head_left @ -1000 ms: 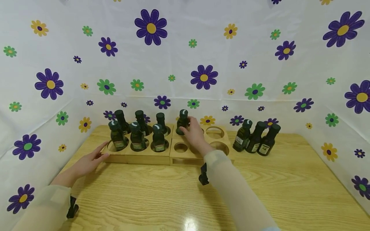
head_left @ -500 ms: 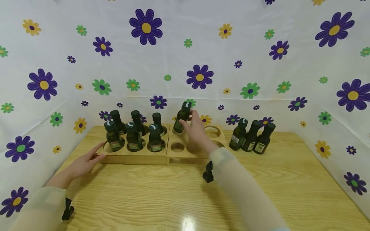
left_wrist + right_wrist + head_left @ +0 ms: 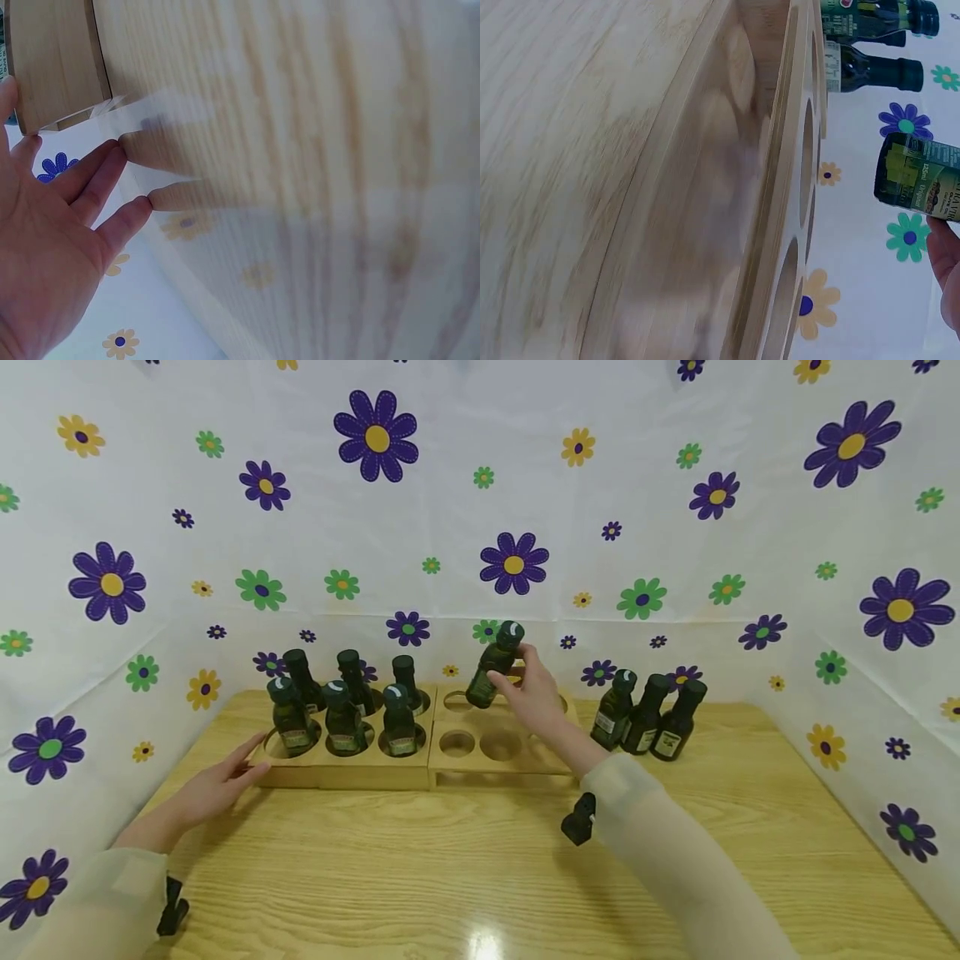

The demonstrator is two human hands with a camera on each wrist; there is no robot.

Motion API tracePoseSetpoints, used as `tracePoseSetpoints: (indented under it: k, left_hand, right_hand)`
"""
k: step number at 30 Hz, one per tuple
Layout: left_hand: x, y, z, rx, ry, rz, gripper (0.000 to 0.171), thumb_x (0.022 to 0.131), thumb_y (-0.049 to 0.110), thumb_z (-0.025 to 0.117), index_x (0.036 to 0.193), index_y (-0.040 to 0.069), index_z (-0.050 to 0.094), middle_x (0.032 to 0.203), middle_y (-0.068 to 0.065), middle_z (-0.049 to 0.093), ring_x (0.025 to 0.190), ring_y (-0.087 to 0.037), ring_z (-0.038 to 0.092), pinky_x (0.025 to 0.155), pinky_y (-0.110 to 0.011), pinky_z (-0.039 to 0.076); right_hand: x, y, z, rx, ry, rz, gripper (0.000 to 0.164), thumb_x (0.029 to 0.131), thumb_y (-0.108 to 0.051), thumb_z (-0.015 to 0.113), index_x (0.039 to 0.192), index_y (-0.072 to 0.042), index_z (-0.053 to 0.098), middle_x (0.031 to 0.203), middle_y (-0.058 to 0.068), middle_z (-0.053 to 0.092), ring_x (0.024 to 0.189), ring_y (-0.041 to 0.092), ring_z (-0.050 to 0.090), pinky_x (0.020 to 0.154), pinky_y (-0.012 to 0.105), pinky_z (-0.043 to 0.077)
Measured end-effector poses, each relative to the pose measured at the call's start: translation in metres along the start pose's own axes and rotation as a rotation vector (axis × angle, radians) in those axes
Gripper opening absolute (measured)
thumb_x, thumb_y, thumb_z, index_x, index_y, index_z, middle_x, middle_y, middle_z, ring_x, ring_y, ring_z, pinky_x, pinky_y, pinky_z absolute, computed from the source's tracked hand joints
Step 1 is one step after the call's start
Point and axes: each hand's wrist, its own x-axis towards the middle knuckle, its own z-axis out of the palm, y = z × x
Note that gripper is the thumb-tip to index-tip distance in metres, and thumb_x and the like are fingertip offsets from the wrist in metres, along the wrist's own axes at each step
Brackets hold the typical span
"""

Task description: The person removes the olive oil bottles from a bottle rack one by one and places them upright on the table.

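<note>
My right hand grips a small dark green glass bottle above the back row of the right wooden rack. The bottle tilts, its cap leaning right, its base clear of the holes. In the right wrist view the bottle shows a green label, with fingertips against it. My left hand rests its outstretched fingers at the left front corner of the left wooden rack. The left wrist view has this hand with fingers spread beside the rack's end.
Several dark bottles stand in two rows in the left rack. To the right of the right rack, three more bottles stand close together on the wooden table. Behind is a flowered white cloth.
My right hand has lifted the bottle out of a back hole of the right rack and carried it rightward, tilting it. The left hand stays at the left rack's corner.
</note>
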Motion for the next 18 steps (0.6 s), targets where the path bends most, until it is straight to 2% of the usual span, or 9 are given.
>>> tracePoseSetpoints:
  k: [7,18]
  left_hand:
    - [-0.001,0.0,0.001,-0.014,-0.007,-0.003,0.074,0.104,0.047,0.038,0.157,0.01,0.003,0.136,-0.041,0.04,0.114,-0.057,0.047,0.086,-0.067,0.039]
    - [-0.001,0.002,0.0,-0.011,-0.004,0.006,0.074,0.104,0.046,0.039,0.157,0.009,0.003,0.136,-0.041,0.04,0.114,-0.057,0.047,0.086,-0.065,0.041]
  right_hand:
    - [-0.017,0.007,-0.027,-0.009,0.039,0.027,0.051,0.095,-0.022,0.066,0.135,0.0,0.042,0.125,0.017,0.055,0.104,0.03,0.062,0.082,0.042,0.051]
    - [-0.052,0.022,-0.08,-0.167,0.09,0.037,0.052,0.095,-0.025,0.066,0.131,0.003,0.043,0.119,0.021,0.057,0.1,0.034,0.062,0.079,0.046,0.051]
